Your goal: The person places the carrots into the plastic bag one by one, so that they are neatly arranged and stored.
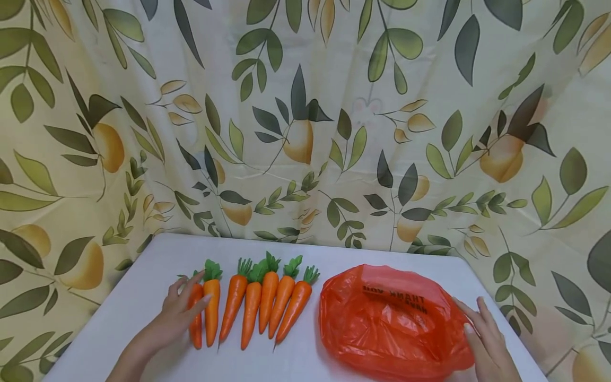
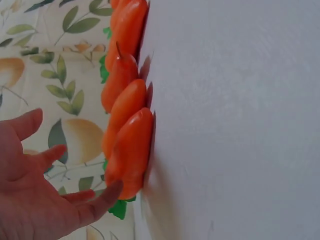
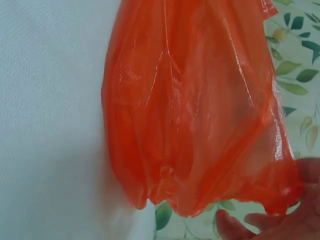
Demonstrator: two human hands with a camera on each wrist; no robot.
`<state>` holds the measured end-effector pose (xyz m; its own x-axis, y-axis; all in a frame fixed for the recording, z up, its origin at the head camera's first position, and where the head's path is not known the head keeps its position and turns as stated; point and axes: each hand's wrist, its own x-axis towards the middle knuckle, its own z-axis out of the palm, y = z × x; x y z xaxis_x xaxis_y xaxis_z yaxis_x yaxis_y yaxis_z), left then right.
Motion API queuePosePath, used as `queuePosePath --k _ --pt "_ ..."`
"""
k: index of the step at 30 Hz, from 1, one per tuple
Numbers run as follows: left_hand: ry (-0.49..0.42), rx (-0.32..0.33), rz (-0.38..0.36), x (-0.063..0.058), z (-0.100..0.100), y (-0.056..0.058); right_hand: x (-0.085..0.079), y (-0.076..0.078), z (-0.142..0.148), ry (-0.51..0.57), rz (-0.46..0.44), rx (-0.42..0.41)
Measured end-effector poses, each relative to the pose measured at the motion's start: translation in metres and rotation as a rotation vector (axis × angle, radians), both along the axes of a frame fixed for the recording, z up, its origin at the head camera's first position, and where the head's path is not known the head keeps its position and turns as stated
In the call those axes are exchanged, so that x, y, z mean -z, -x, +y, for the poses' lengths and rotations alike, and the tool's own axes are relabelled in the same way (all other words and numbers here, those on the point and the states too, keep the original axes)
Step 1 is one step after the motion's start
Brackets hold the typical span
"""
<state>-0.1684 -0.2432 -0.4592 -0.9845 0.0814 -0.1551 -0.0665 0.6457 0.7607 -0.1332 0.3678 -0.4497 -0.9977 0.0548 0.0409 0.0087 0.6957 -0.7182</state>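
Note:
My left hand hovers at the leftmost carrot, its fingers spread, with the thumb reaching toward the neighbouring carrot. From the left wrist view, one fingertip overlaps the lower end of the nearest carrot, while the other fingers stand apart. Several more orange carrots with green tops lie in a row to the right. At the right side of a puffed-up red plastic bag is my right hand, fingers loosely extended. The right wrist view has a finger right at the edge of the bag.
All of this lies on a white table, whose back edge meets a curtain printed with leaves and fruit. Dark printed lettering shows on the bag's upper part.

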Motion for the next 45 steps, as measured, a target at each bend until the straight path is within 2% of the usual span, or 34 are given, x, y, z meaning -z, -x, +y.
queuePosePath --k 5,8,15,22,26,30,32,39,45 --pt "-0.042 -0.017 -0.044 0.005 -0.008 0.005 -0.002 0.008 0.003 0.16 -0.243 0.003" --pt "-0.069 -0.045 -0.057 0.009 -0.013 0.008 0.003 0.01 0.005 0.229 -0.314 0.015" --pt "-0.195 -0.085 -0.081 0.022 -0.025 0.01 0.013 0.008 0.011 0.266 -0.343 0.012" --pt "-0.186 -0.081 -0.078 0.032 -0.03 0.013 0.019 0.006 0.015 0.379 -0.394 0.074" --pt "-0.189 -0.062 -0.052 0.035 -0.03 0.016 0.025 0.009 0.016 0.434 -0.399 0.062" --pt "-0.154 -0.061 -0.028 0.038 -0.03 0.018 0.031 0.009 0.018 0.5 -0.402 0.057" --pt "-0.135 -0.066 -0.021 0.039 -0.029 0.019 0.033 0.009 0.02 0.515 -0.402 0.035" --pt "-0.135 -0.09 -0.009 0.039 -0.027 0.02 0.036 0.008 0.023 0.6 -0.466 -0.124" --pt "-0.133 -0.089 0.03 0.038 -0.026 0.019 0.036 0.008 0.023 0.6 -0.465 -0.156"
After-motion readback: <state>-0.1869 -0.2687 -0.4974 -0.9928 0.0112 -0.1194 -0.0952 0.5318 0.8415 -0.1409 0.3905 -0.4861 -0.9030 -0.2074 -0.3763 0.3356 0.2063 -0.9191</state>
